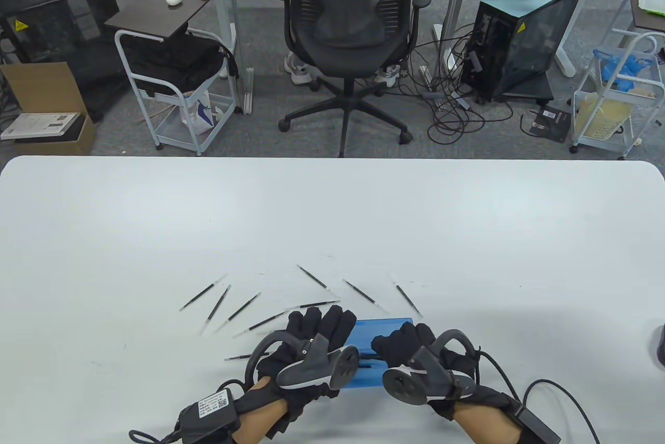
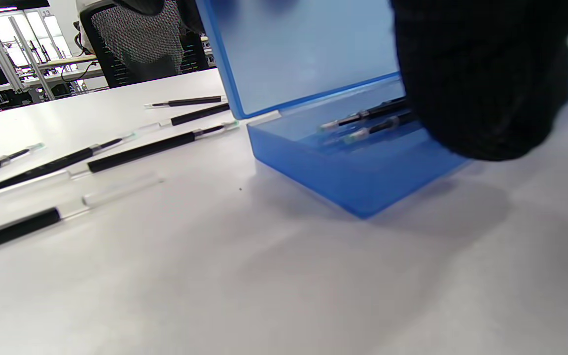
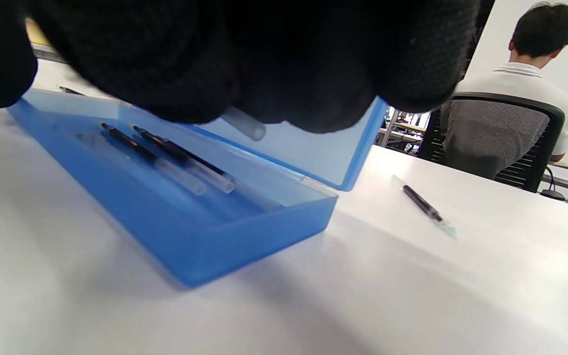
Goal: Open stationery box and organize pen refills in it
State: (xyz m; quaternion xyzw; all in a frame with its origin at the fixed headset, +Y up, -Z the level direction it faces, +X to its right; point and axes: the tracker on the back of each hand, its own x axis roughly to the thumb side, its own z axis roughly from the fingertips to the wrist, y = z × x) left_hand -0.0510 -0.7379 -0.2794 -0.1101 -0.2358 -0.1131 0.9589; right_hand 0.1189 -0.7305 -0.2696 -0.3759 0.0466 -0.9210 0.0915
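Already two refills (image 3: 165, 153) lie in the box (image 3: 175, 236) (lid raised)

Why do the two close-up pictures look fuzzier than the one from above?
Table view: sharp, evenly lit, table edge bowed by the wide lens. Left wrist view: the gloved fingers sit too near to focus; the blue box casts a soft shadow. Right wrist view: fingers blur darkly, near table soft.
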